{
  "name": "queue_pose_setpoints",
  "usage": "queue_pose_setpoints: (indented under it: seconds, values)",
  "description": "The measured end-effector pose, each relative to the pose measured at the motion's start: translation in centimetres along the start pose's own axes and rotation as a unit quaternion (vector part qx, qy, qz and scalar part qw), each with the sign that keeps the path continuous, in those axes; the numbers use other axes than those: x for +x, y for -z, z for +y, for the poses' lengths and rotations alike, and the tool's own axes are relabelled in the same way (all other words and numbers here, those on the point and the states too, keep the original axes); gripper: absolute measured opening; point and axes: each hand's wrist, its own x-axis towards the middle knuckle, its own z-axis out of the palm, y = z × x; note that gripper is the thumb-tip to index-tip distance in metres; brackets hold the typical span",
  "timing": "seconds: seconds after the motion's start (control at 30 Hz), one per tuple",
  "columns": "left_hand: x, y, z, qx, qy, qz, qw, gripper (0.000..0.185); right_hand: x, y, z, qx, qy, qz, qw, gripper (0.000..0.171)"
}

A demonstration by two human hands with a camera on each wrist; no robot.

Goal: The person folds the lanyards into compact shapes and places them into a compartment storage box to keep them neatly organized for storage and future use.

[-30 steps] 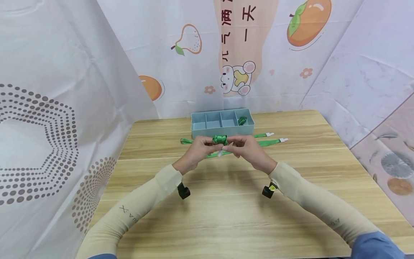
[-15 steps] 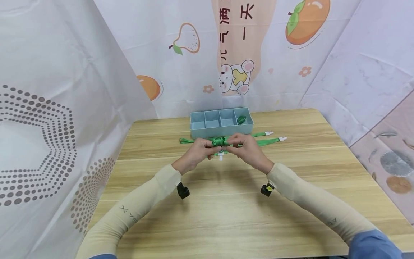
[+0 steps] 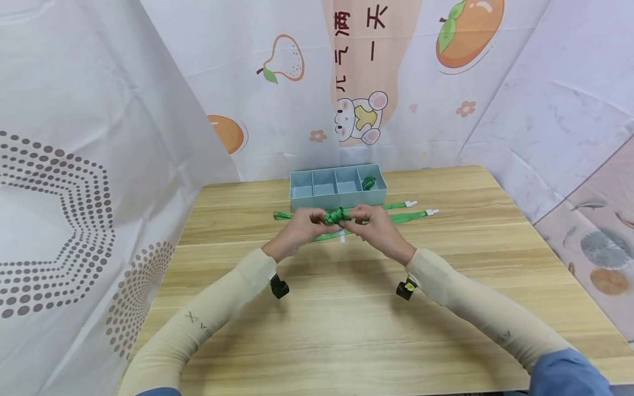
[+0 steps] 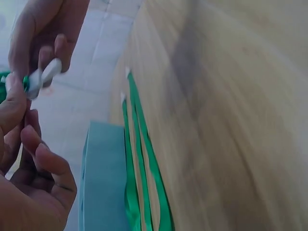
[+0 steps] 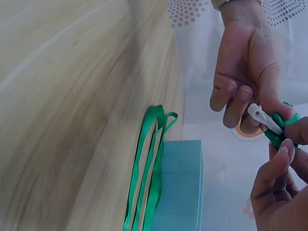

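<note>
- Both hands meet at the middle of the table (image 3: 346, 330), just in front of the tray. The left hand (image 3: 296, 230) and the right hand (image 3: 373, 225) each pinch one side of a bunched green ribbon (image 3: 337, 215), fingers curled round it, so the loops stay gathered and cannot spring open.
- From the right wrist view, a white clip (image 5: 264, 119) sticks out of the bundle between the fingertips of the two hands. It looks like the ribbon's end piece, kept outside the coil so it stays easy to grab.
- Held just above the wood and not resting on it, the bundle sits at 12 o'clock from the wrists, close to the near wall of the blue-grey divided tray (image 3: 338, 193).
- In the tray's rightmost compartment, at about 1 o'clock from the hands, lies another small green coil (image 3: 369, 182); the other three compartments look bare from here.
- Loose ribbons (image 3: 408, 216) lie flat on the table under and beyond the hands, stretched from 9 to 3 o'clock along the tray's front, white tips at the right. Laid straight like that, I judge they are easy to pick off one at a time.
- Printed fruit-pattern curtains (image 3: 356, 82) hang behind and to either side.
</note>
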Motion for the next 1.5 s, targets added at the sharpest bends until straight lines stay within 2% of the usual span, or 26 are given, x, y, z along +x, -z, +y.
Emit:
queue_pose_setpoints:
  seconds: [0.1,0.2,0.33,0.5,0.77,1.1,1.37,1.5]
  values:
    - [0.5,1.0,-0.6,-0.002,0.002,-0.004,1.0,0.016,0.4,0.2,0.5,-0.01,-0.009,0.007,1.0,0.017]
    - [1.0,2.2,-1.4,-0.008,0.011,0.011,0.9999,0.022,0.7,0.4,0.7,-0.016,-0.017,0.013,1.0,0.017]
    - [1.8,4.1,-2.7,-0.009,0.014,0.06,0.998,0.031,0.9,0.6,0.8,-0.016,-0.023,0.019,0.999,0.017]
    - [2.8,6.4,-4.0,-0.007,0.021,0.127,0.9917,0.036,1.1,0.8,0.9,-0.013,-0.026,0.019,0.999,0.016]
    - [4.1,8.4,-6.1,0.049,0.062,0.187,0.9791,0.038,1.4,0.9,1.1,-0.034,-0.022,0.02,0.999,0.016]
    - [4.9,9.2,-7.2,0.081,0.093,0.21,0.97,0.038,1.8,1.0,1.9,-0.043,-0.027,0.03,0.998,0.018]
    - [5.7,8.9,-7.4,0.051,0.088,0.193,0.9759,0.034,2.5,1.7,2.8,-0.045,-0.031,0.037,0.998,0.016]
    - [6.1,8.7,-7.7,0.05,0.092,0.195,0.9753,0.034,3.2,2.3,3.3,-0.052,-0.035,0.045,0.997,0.018]
